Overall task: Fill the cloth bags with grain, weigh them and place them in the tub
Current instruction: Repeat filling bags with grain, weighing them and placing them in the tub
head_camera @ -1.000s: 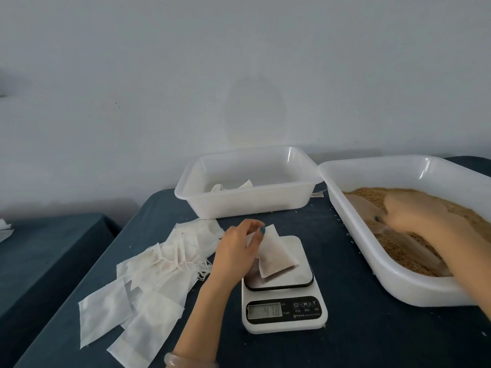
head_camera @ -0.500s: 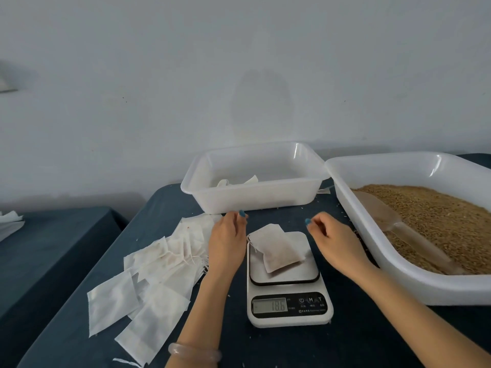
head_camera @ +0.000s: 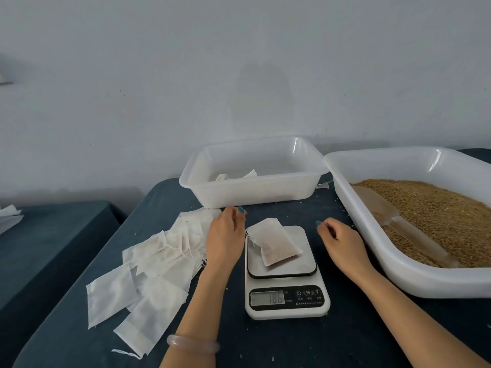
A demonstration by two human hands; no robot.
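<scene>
A filled white cloth bag (head_camera: 275, 244) lies alone on the platform of a white kitchen scale (head_camera: 287, 301), whose display reads 186. My left hand (head_camera: 224, 235) hovers just left of the bag with loosely curled fingers and holds nothing. My right hand (head_camera: 342, 240) hovers to the right of the scale, also loosely curled and empty. Behind the scale stands a small white tub (head_camera: 252, 193) with a few bags (head_camera: 239, 176) inside. At the right, a large white tub (head_camera: 425, 282) holds brown grain (head_camera: 438, 208) and a clear scoop (head_camera: 403, 229).
Several empty cloth bags (head_camera: 159, 261) lie spread on the dark blue cloth left of the scale. A second dark table (head_camera: 47, 235) stands to the far left across a gap. A grey wall runs close behind the tubs.
My left hand let go of the bag on the scale. My right hand left the scoop in the grain and came beside the scale. The reading dropped to 186.
</scene>
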